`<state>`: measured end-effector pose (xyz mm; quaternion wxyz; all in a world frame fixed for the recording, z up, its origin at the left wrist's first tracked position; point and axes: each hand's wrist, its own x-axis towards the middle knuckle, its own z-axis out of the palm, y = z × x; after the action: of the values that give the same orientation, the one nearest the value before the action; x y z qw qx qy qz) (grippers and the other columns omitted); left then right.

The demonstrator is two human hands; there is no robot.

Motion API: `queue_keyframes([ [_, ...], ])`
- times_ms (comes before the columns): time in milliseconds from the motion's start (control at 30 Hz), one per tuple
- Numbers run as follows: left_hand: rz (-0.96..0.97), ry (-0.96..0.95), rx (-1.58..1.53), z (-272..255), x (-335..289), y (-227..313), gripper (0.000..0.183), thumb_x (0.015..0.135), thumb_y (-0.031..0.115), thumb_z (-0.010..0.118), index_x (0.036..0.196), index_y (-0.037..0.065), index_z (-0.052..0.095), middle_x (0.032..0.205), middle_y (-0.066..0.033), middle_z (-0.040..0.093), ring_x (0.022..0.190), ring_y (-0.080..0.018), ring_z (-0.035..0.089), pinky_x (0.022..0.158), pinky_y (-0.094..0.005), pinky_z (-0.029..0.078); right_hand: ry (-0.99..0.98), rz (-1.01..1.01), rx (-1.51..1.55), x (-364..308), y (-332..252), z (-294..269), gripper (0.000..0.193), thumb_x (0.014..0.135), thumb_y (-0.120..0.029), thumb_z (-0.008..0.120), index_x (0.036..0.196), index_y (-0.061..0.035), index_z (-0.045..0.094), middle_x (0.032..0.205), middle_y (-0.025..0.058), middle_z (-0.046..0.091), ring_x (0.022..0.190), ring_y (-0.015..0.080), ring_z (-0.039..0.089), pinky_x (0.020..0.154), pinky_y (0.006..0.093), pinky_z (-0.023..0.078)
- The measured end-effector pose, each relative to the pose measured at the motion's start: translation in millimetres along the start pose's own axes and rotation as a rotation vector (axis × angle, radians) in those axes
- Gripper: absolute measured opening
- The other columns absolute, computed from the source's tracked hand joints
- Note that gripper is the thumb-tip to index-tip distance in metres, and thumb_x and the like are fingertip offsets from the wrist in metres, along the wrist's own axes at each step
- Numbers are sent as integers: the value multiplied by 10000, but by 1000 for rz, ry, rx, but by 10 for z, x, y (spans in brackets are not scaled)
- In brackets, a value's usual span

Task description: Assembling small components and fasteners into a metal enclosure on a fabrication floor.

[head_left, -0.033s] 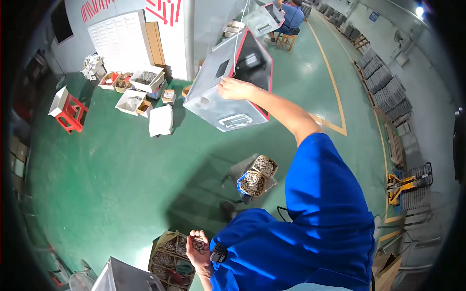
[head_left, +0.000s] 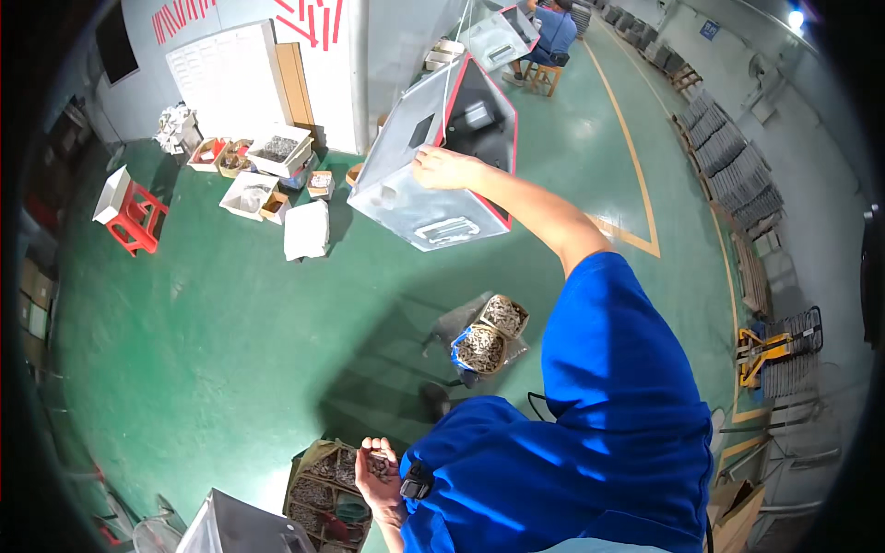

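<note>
In front of me hangs a grey metal box (head_left: 378, 184) with red edges, a dark open side, a small square cutout and a pale slotted patch. My right hand (head_left: 445, 170) rests against it beside the cutout, fingers bent together. Whatever those fingertips pinch is hidden. Low by my waist, my left hand (head_left: 376, 472) is cupped around a handful of small greyish parts (head_left: 379, 466), too small to name. Just beside it stands a divided carton (head_left: 313, 496) of similar small parts, its compartments partly filled.
Two tubs of small parts (head_left: 481, 348) stand on a support before me. Beyond the hanging box are another grey box (head_left: 498, 39) and a seated person (head_left: 555, 32). White bins (head_left: 247, 194), a red stool (head_left: 135, 219) and a yellow pallet jack (head_left: 763, 355) stand around the green floor.
</note>
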<state>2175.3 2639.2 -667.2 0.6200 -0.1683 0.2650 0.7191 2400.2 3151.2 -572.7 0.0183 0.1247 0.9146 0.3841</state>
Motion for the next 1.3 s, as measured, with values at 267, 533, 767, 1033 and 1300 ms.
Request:
queue_keyframes([
  [267,-32,-45,34,-21,-1,15,266,945,231,454,1024,-3,551,965,-118,599,978,-251,596,805,-343,544,-16,-26,-19,82,-59,-271,168,765,-118,507,815,27,574,778,103,577,798,202,588,691,313,449],
  [533,-59,-145,56,32,-31,70,247,935,206,479,1032,-8,557,981,-113,609,992,-239,592,845,-341,529,-62,27,-89,-29,-125,-396,104,782,-158,519,790,-65,474,660,68,578,594,174,597,495,291,439],
  [767,79,-84,-105,486,-120,314,241,950,181,448,1054,-17,539,1030,-89,596,1040,-223,565,954,-336,462,-15,51,243,416,-247,-501,122,844,-146,442,862,-57,523,686,115,614,623,247,656,473,375,511],
  [1033,54,-369,-347,990,4,239,456,970,250,358,1276,-86,395,1371,-265,352,1304,-385,312,1098,-474,275,200,279,371,-67,-597,-802,434,745,-283,688,1084,-60,533,826,80,629,780,245,627,643,363,499],
  [1300,82,-494,-354,861,202,-8,560,952,327,386,1369,-36,298,1438,-225,266,1349,-352,239,1118,-463,213,435,-100,1448,269,-2096,-2466,177,704,-136,710,863,-75,665,782,33,596,763,199,576,702,344,474],
])
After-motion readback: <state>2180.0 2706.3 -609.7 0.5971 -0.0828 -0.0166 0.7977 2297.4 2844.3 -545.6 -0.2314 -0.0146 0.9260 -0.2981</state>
